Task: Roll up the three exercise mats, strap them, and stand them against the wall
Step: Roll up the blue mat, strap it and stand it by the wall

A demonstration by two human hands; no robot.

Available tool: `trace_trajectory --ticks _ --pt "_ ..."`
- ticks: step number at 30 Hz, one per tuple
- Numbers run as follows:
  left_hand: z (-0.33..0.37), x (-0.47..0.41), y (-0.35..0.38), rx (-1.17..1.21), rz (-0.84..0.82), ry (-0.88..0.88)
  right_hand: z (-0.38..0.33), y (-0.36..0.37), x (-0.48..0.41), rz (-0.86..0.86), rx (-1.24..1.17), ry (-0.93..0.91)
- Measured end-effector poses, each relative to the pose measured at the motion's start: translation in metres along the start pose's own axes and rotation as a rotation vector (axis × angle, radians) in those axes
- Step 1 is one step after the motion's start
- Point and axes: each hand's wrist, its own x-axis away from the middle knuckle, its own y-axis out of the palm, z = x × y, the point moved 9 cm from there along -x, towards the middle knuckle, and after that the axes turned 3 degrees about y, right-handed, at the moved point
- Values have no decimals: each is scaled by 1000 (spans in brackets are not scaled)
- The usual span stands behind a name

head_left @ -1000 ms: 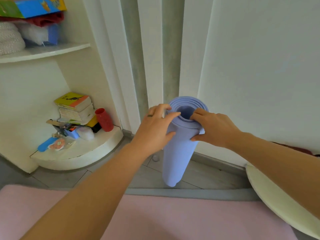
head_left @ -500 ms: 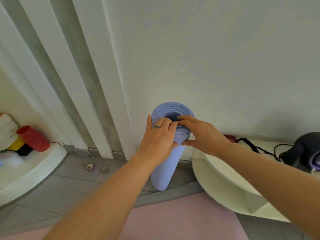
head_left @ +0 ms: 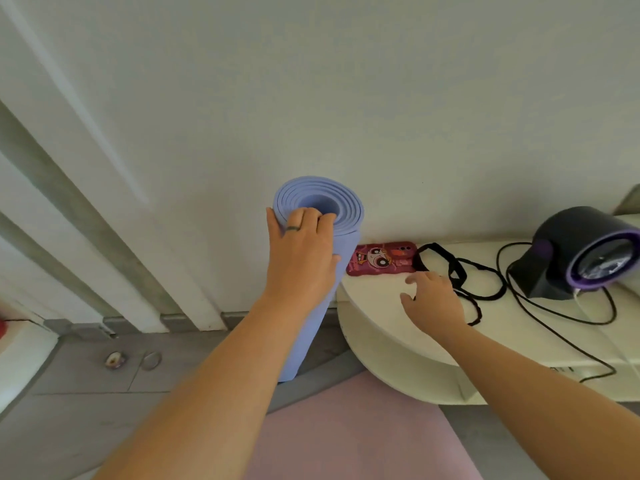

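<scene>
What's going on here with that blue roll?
A person is putting away exercise mats. Their left hand grips the top of a rolled blue mat that stands on end on the floor by the wall. Their right hand, fingers open, reaches across the white shelf toward the black straps lying there. No strap is on the roll yet, and a pink mat lies flat on the floor in front.

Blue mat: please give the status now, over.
Left hand grips blue mat top; mat upright by wall, no strap seen. Right hand open over black straps on shelf. Phone beside them.
</scene>
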Motion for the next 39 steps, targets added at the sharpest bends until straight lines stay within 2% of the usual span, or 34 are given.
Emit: trace_trajectory --ticks 4,7,10,12,14,16,19,21,27,32,39 --pt "3 -6 7 -15 23 0 33 34 -5 -177 234 78" --pt "5 -11 11 -12 14 5 39 50 -3 -206 339 55" --pt "5 -14 12 -2 6 4 36 52 -2 -201 273 58" --pt "2 -14 10 4 -17 -1 29 38 -2 -148 10 113" --pt "-5 -10 6 20 -58 -8 15 16 1 -87 -417 190" --pt "-15 -1 2 54 -119 -25 -5 1 10 -108 -895 301" --pt "-33 19 -10 85 -183 -44 -57 -13 35 -295 -1582 444" --pt "-53 39 -28 86 -216 -65 -105 -27 55 -424 -1708 422" --pt "-119 97 -106 144 -126 -179 -241 -64 122 -558 -1518 65" --pt "-177 155 -149 246 -91 -307 -329 -75 185 -501 -1111 -336" --pt "-219 236 -168 232 -65 -368 -405 -30 247 -636 -589 -818"
